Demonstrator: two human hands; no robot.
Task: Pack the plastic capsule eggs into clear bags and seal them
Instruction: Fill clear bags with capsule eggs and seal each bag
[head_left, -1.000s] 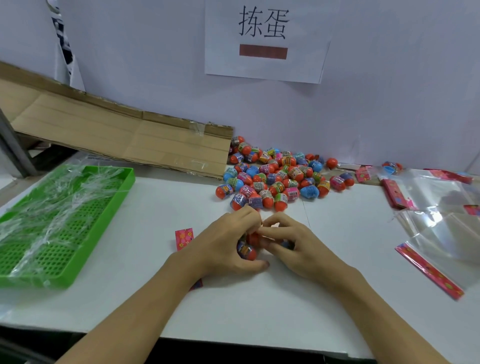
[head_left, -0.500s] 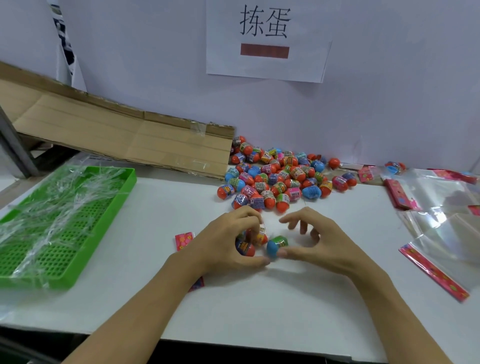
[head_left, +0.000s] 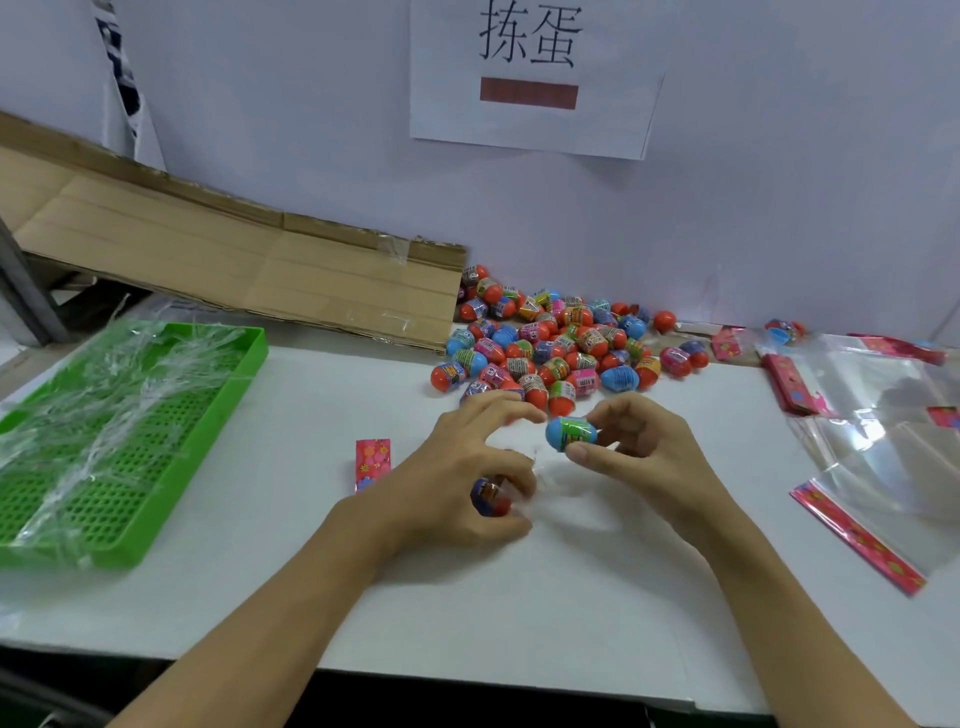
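My right hand (head_left: 644, 457) pinches a blue capsule egg (head_left: 570, 432) with a green label between thumb and fingers, just above the table. My left hand (head_left: 457, 483) curls over a clear bag (head_left: 540, 475) whose thin film is hard to make out; an orange and blue egg (head_left: 491, 496) shows under its fingers. The bag's pink header (head_left: 372, 461) sticks out to the left of that hand. A heap of orange and blue capsule eggs (head_left: 556, 348) lies against the wall just beyond both hands.
A green perforated tray (head_left: 104, 441) covered with crumpled clear film sits at the left. Flattened cardboard (head_left: 234, 270) leans at the back left. Loose clear bags with pink headers (head_left: 883, 436) lie at the right. A paper sign (head_left: 530, 73) hangs on the wall.
My hands were pressed together over the eggs. The right hand has drawn apart and lifted the blue egg up and slightly away. The left hand stays on the bag.
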